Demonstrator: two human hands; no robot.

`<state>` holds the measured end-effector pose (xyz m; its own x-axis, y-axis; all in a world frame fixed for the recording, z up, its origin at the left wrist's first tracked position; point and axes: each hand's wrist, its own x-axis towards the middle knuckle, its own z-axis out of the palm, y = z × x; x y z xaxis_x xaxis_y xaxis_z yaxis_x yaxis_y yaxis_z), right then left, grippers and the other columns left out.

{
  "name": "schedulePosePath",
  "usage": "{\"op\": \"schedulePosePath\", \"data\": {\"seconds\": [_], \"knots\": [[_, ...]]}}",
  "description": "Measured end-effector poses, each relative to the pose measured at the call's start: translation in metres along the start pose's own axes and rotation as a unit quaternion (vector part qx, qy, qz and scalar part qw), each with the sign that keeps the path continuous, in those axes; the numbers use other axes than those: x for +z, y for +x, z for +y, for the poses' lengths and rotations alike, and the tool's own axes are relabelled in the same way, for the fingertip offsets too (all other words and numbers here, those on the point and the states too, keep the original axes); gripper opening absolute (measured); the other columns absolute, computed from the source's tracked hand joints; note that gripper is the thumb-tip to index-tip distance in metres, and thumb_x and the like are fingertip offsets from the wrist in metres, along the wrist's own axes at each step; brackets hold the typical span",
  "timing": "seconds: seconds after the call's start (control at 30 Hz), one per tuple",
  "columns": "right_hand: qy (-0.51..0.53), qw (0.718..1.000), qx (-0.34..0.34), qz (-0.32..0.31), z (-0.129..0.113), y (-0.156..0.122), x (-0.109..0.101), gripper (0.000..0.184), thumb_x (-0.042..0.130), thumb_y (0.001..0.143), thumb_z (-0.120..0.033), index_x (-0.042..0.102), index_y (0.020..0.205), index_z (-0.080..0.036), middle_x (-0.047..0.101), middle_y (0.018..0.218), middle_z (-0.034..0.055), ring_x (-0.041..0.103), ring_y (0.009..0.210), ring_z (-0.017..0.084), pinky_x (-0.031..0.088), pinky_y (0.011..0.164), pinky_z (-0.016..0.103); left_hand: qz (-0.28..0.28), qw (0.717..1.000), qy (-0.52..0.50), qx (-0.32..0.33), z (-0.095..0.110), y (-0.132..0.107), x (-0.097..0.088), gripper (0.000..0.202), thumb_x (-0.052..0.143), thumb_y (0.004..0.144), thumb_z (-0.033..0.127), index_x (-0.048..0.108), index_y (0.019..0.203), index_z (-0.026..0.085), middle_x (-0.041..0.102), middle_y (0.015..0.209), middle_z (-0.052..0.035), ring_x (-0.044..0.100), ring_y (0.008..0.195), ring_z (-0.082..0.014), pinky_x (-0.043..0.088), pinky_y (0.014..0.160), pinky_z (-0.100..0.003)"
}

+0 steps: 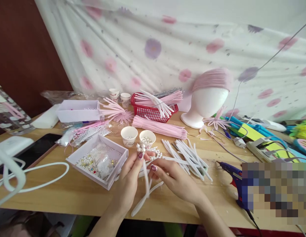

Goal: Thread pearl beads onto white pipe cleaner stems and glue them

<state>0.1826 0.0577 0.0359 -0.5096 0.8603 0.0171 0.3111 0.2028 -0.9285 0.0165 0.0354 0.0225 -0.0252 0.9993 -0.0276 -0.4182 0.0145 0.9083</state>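
My left hand (129, 179) pinches a white pipe-cleaner piece (146, 184) that carries a small cluster of pearl beads (141, 148) at its top. My right hand (174, 179) grips the same white stems lower down, beside a beaded loop (156, 154). Both hands hover over the wooden table (76, 192) near its front edge. Two paper cups with pearls (129, 135) (147, 138) stand just behind the hands. A loose pile of white pipe cleaners (189, 154) lies to the right.
A tray of beads (99, 161) sits at left. Behind are a red basket (153, 110), pink pipe cleaners (160, 127), and a white foam head (207, 105) with a pink band. A blue glue gun (232, 176) and cables lie at right; a phone (36, 149) at left.
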Motion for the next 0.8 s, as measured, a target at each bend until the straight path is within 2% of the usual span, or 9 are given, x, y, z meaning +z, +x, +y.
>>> {"op": "schedulePosePath", "data": {"seconds": [0.03,0.1,0.17,0.2,0.27,0.33,0.4,0.53,0.8], "knots": [[-0.009,0.997,-0.019,0.076,-0.002,-0.004,0.002,0.033,0.055,0.105,-0.049,0.071,0.099,-0.020,0.076,0.093,0.0060,0.071,0.088,0.022,0.056,0.083,0.036,0.001,1.000,0.016,0.016,0.001,-0.002,-0.002,0.034,0.066,0.095,0.051,0.070,0.083,0.020,0.068,0.079,-0.0021,0.062,0.071,-0.0175,0.053,0.073,-0.030],[0.048,0.973,-0.051,0.218,-0.006,-0.012,0.012,0.027,0.064,0.102,-0.045,0.072,0.112,-0.022,0.078,0.105,0.0076,0.071,0.099,0.024,0.056,0.091,0.038,-0.022,0.998,0.055,0.014,0.002,-0.008,-0.005,0.036,0.061,0.099,0.052,0.067,0.082,0.021,0.055,0.065,0.0034,0.051,0.057,-0.0133,0.046,0.061,-0.025],[0.142,0.943,-0.068,0.294,-0.006,-0.017,0.027,0.030,0.071,0.096,-0.045,0.072,0.117,-0.024,0.079,0.108,0.0081,0.073,0.101,0.025,0.058,0.091,0.039,-0.051,0.994,0.099,-0.012,0.000,-0.015,-0.007,0.035,0.059,0.099,0.052,0.070,0.085,0.022,0.053,0.063,0.0029,0.054,0.061,-0.0155,0.045,0.059,-0.025],[0.181,0.932,-0.064,0.308,-0.006,-0.018,0.036,0.031,0.075,0.093,-0.045,0.073,0.116,-0.024,0.080,0.108,0.0080,0.074,0.101,0.025,0.060,0.090,0.039,-0.059,0.991,0.121,-0.016,-0.002,-0.019,-0.007,0.033,0.060,0.099,0.051,0.073,0.088,0.023,0.058,0.067,0.0005,0.060,0.069,-0.0185,0.048,0.063,-0.026],[0.237,0.916,-0.036,0.320,-0.003,-0.017,0.051,0.029,0.079,0.090,-0.044,0.076,0.111,-0.024,0.081,0.106,0.0078,0.075,0.101,0.026,0.061,0.088,0.039,-0.065,0.985,0.162,-0.005,-0.008,-0.026,-0.009,0.030,0.060,0.100,0.048,0.078,0.100,0.025,0.072,0.086,-0.0056,0.068,0.097,-0.0256,0.053,0.082,-0.030],[0.268,0.906,-0.003,0.328,0.002,-0.017,0.063,0.025,0.079,0.089,-0.043,0.079,0.105,-0.023,0.083,0.103,0.0078,0.076,0.100,0.027,0.061,0.089,0.039,-0.084,0.978,0.189,0.002,-0.014,-0.030,-0.010,0.031,0.057,0.102,0.045,0.078,0.117,0.027,0.076,0.112,-0.0083,0.065,0.120,-0.0287,0.049,0.102,-0.034],[0.286,0.895,0.017,0.341,0.009,-0.018,0.071,0.022,0.077,0.090,-0.043,0.080,0.097,-0.023,0.083,0.098,0.0074,0.076,0.095,0.026,0.061,0.087,0.039,-0.119,0.971,0.208,0.004,-0.021,-0.032,-0.012,0.035,0.053,0.104,0.041,0.075,0.127,0.027,0.074,0.129,-0.0088,0.061,0.131,-0.0290,0.043,0.113,-0.036],[0.314,0.877,0.035,0.361,0.020,-0.024,0.081,0.018,0.077,0.091,-0.041,0.079,0.089,-0.023,0.083,0.092,0.0066,0.074,0.088,0.024,0.060,0.081,0.036,-0.158,0.958,0.239,0.001,-0.032,-0.032,-0.016,0.038,0.047,0.106,0.038,0.072,0.133,0.026,0.074,0.132,-0.0097,0.065,0.126,-0.0297,0.048,0.110,-0.038],[0.338,0.869,0.058,0.356,0.023,-0.026,0.086,0.017,0.075,0.095,-0.040,0.079,0.091,-0.024,0.082,0.094,0.0051,0.073,0.091,0.023,0.057,0.086,0.034,-0.153,0.949,0.274,-0.020,-0.036,-0.033,-0.020,0.040,0.047,0.106,0.039,0.072,0.135,0.028,0.076,0.130,-0.0089,0.069,0.121,-0.0286,0.053,0.104,-0.034]]}}
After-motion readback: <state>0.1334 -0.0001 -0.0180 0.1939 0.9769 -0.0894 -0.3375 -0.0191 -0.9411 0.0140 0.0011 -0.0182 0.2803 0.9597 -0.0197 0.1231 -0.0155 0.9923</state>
